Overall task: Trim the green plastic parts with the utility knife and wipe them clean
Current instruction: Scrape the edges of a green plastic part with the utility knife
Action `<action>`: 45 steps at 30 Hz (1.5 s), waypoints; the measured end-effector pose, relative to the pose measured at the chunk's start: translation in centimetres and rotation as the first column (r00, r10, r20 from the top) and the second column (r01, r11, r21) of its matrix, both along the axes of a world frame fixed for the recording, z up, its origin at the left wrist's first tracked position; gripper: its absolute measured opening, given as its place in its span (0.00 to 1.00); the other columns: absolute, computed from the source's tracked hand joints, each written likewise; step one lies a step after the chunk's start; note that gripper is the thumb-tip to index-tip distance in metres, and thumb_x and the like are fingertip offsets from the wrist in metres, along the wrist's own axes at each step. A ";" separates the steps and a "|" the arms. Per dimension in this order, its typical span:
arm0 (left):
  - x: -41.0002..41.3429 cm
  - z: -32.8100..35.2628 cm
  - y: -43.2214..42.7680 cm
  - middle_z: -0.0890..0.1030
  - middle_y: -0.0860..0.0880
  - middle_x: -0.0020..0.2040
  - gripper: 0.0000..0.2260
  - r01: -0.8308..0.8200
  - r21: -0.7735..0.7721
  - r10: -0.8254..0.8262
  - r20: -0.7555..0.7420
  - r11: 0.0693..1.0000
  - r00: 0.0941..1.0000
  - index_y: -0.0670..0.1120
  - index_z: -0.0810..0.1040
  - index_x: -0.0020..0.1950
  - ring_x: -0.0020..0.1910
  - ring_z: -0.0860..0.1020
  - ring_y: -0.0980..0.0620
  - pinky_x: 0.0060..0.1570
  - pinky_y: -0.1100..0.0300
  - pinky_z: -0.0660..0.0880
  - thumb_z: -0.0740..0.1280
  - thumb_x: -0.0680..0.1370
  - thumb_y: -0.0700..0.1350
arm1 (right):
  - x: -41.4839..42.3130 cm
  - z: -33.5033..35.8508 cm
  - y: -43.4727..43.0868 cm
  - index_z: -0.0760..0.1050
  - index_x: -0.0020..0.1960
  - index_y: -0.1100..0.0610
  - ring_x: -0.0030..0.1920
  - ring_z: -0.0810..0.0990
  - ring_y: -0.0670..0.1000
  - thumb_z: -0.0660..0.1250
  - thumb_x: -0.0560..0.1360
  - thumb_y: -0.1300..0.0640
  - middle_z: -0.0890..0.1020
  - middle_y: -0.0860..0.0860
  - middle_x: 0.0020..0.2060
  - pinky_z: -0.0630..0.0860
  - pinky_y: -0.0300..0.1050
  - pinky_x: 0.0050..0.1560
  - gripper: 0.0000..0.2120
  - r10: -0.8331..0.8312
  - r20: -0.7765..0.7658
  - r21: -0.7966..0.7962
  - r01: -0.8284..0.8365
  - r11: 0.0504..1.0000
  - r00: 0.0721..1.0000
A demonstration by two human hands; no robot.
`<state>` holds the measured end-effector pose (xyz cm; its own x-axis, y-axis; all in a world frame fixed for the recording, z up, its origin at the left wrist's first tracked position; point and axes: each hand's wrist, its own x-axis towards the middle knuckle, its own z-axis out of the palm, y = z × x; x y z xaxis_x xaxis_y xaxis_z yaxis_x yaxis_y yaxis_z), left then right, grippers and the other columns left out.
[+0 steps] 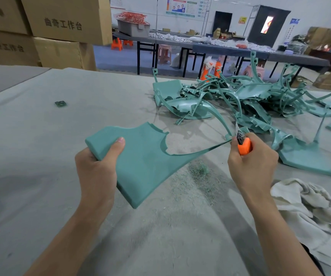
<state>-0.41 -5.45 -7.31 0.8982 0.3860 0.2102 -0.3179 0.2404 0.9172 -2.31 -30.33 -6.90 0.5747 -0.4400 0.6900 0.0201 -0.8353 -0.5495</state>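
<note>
Grey felt covers the table [41,156] that fills most of my feed. At about two o'clock on it lies the pile of green parts [250,100], a tangle of thin curved ribs and flat panels, which I take to be waiting their turn.

Dead centre, lifted off the felt, is the green part [140,162] being worked. It is a broad flat panel with a thick lip at its nine o'clock corner, and toward three o'clock it thins into two slim arms that meet at a tip. At five o'clock a crumpled white rag [310,206] lies on the table with no hand on it.

The left hand [96,166] grips the panel's thick corner, thumb on top and fingers curled beneath. The right hand [252,168] is closed round the orange knife [244,145], its blade at the tip where the arms join. I cannot tell whether it is biting. Fine shavings [198,170] are scattered on the felt below the part.

I judge the part light and the panel fairly stiff. The slim arms look springy and could flex or snap under the blade. The thick corner gives a secure hold but is far from the cut, so I would want support nearer the tip, with fingers out of the blade's path.
</note>
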 end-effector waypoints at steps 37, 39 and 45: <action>0.4 -0.5 0.4 0.84 0.56 0.35 0.03 -0.063 0.020 0.063 -0.013 0.998 0.998 0.54 0.84 0.35 0.36 0.82 0.56 0.36 0.60 0.79 0.73 0.69 0.47 | 0.3 0.1 -0.7 0.80 0.56 0.46 0.36 0.77 0.41 0.78 0.70 0.50 0.82 0.37 0.39 0.69 0.23 0.39 0.16 0.151 0.156 0.384 -0.201 0.901 0.976; 0.4 -0.4 0.5 0.84 0.56 0.34 0.03 -0.068 0.022 0.069 -0.018 0.997 0.997 0.54 0.84 0.35 0.35 0.82 0.55 0.36 0.59 0.79 0.73 0.68 0.47 | 0.3 0.0 -0.8 0.80 0.53 0.47 0.36 0.78 0.48 0.78 0.70 0.50 0.83 0.42 0.37 0.68 0.23 0.38 0.14 0.136 0.130 0.358 -0.174 0.917 0.982; 0.6 -0.4 0.8 0.84 0.56 0.34 0.03 -0.137 -0.007 0.137 -0.039 0.991 0.990 0.54 0.84 0.35 0.34 0.82 0.56 0.33 0.61 0.78 0.74 0.69 0.47 | 0.1 0.3 -0.7 0.80 0.48 0.50 0.35 0.78 0.39 0.79 0.68 0.52 0.81 0.37 0.36 0.68 0.24 0.40 0.12 0.197 0.095 0.263 -0.215 0.940 0.976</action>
<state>0.20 -4.63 -7.71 0.8441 0.5078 0.1720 -0.3129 0.2060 0.9272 -2.25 -30.99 -6.64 0.6294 -0.4923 0.6013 0.2204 -0.6289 -0.7456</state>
